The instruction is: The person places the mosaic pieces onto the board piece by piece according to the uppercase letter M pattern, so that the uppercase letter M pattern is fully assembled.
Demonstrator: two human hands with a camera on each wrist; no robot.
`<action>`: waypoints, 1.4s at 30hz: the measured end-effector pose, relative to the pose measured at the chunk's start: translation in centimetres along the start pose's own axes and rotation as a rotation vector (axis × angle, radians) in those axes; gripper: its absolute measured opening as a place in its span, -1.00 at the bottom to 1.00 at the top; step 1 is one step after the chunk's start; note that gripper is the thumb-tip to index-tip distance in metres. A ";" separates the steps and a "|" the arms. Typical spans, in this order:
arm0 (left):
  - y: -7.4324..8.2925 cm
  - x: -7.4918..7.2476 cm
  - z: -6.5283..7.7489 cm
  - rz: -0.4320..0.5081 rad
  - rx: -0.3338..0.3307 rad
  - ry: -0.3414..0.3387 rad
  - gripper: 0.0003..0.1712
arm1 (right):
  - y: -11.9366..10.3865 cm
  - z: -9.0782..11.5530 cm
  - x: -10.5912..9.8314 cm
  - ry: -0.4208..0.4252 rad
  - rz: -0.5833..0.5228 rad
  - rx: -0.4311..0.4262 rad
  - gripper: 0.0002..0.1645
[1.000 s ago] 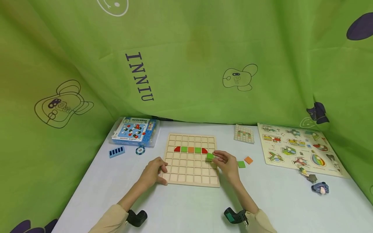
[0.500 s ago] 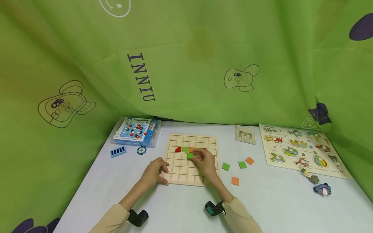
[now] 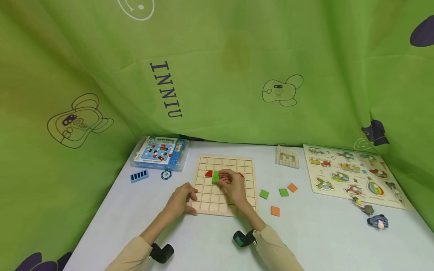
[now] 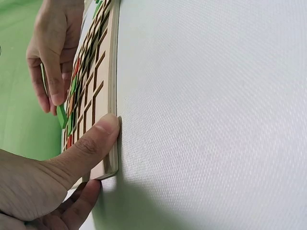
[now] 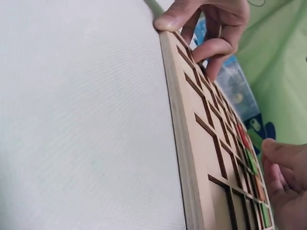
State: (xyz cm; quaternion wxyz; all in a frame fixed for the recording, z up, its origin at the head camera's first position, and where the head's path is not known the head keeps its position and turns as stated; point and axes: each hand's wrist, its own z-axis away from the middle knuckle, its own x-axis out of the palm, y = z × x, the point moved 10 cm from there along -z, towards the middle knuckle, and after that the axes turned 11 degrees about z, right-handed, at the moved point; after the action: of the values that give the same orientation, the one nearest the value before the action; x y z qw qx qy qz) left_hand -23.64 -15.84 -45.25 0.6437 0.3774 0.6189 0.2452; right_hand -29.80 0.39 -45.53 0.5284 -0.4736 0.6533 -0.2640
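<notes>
In the head view a wooden grid board (image 3: pixel 205 206) lies on the table, with a row of coloured pieces across it. My left hand (image 3: pixel 182 197) grips its near left corner, thumb on the front edge and fingers at the side. My right hand (image 3: pixel 234 188) pinches a green square tile (image 3: pixel 216 177) at the row's left part. Red curved-edge pieces (image 3: pixel 209 173) end the row; the right one is partly covered by my hand. From the left wrist, the green tile (image 4: pixel 61 116) appears tilted above the board, and an orange tile (image 4: pixel 71 103) sits in the row.
Loose green tiles (image 3: pixel 264 194) and orange tiles (image 3: pixel 275 211) lie right of the board. Behind them are a pattern card (image 3: pixel 287 150) and a picture puzzle (image 3: pixel 327 188). A boxed set (image 3: pixel 159 152), a blue slotted piece (image 3: pixel 139 175) and a round chip (image 3: pixel 166 175) stand left. Small figurines (image 3: pixel 378 222) lie far right.
My right hand has carried the green tile from the board's right edge leftward, then slightly away to the row. My left hand stays at the corner.
</notes>
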 end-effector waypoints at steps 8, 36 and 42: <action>-0.2 0.3 -0.1 0.010 0.005 -0.006 -0.53 | 0.0 0.0 1.2 -0.051 0.034 0.003 -0.67; 0.0 -0.1 0.0 0.031 0.035 0.000 -0.52 | 4.9 5.4 -12.4 -0.162 0.074 0.127 -0.68; -0.2 -0.1 0.0 0.024 0.036 -0.001 -0.52 | 7.8 7.4 -19.7 0.035 0.246 0.121 -0.69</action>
State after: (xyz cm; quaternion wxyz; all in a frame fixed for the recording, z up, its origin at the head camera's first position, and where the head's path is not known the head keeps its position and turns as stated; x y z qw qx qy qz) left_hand -23.68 -16.05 -45.30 0.6341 0.3966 0.6183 0.2416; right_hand -25.59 22.44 -45.68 0.5728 -0.3524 0.6985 -0.2446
